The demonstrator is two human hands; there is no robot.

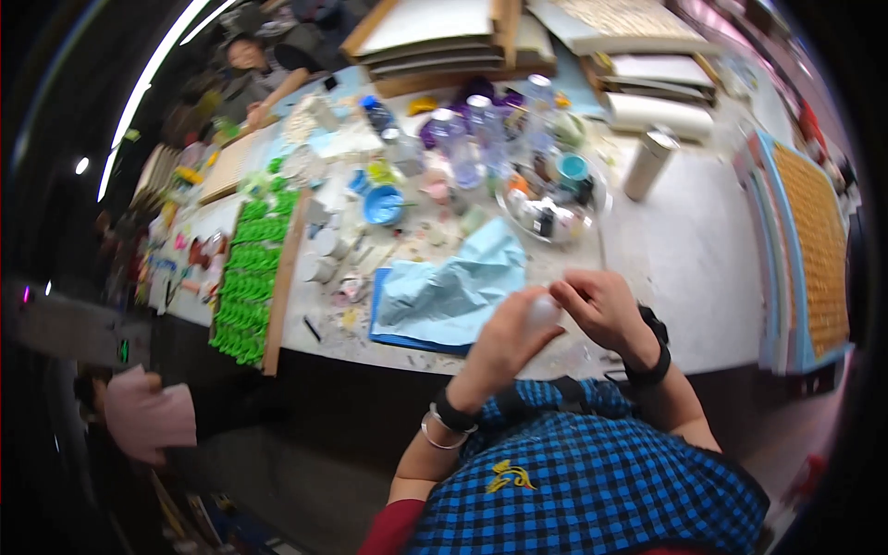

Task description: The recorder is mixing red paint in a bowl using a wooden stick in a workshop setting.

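My left hand [504, 338] is wrapped round a small whitish, rounded, see-through object [543, 314], perhaps a little bottle; blur hides its exact kind. Close against its upper end, the fingers of my right hand [606, 310] are curled and pinched together. Whether they grip a cap or some other small part is hidden. Both hands are above the table's front edge. Just beyond and left of them, a crumpled light-blue cloth [453, 277] lies over a darker blue board [377, 310].
Beyond the cloth are a blue paint cup [383, 205], several clear bottles [453, 148] and a shiny tray [555, 236] of small containers. A metal flask [650, 165] stands right. Bright green pieces [248, 277] fill a rack at left; stacked boards [805, 250] stand far right.
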